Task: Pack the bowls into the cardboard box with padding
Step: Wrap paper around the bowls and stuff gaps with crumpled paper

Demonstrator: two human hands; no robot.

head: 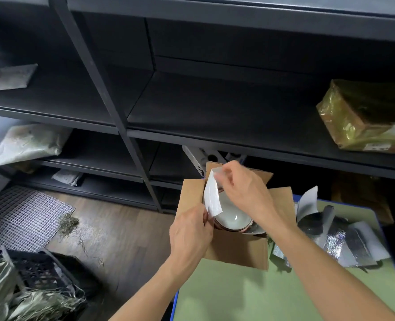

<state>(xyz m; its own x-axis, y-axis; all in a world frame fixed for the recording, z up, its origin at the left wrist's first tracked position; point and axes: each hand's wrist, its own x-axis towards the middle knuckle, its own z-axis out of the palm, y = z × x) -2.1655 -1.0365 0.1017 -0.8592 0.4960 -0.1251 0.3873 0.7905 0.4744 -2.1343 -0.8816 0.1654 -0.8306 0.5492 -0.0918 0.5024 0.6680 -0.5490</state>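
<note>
Your right hand (242, 188) is raised over the open cardboard box (236, 251). The wrist is bent down, and the thumb and fingertips pinch the top end of one white padding sheet (211, 195). Your left hand (189, 230) sits lower, at the box's left wall. Its fingers are curled in and close on the sheet's lower edge. Both forearms reach in from the bottom of the view. The sheet hangs upright between the two hands, along the inner left side of the box.

Count as follows:
- One box stands on the green table (238, 295) with its flaps open.
- One white bowl (232, 216) faces up inside the box. Pinkish rims show beneath it, but how many bowls are stacked cannot be told.
- A loose pile of foil pieces (337, 237) lies on the table just right of the box. The number of pieces is unclear.
- The dark shelving (192, 107) behind holds three pale bags (32, 142) on the left and one gold-wrapped parcel (363, 117) on the right.
- One dark crate (41, 269) sits on the floor at the lower left.
</note>
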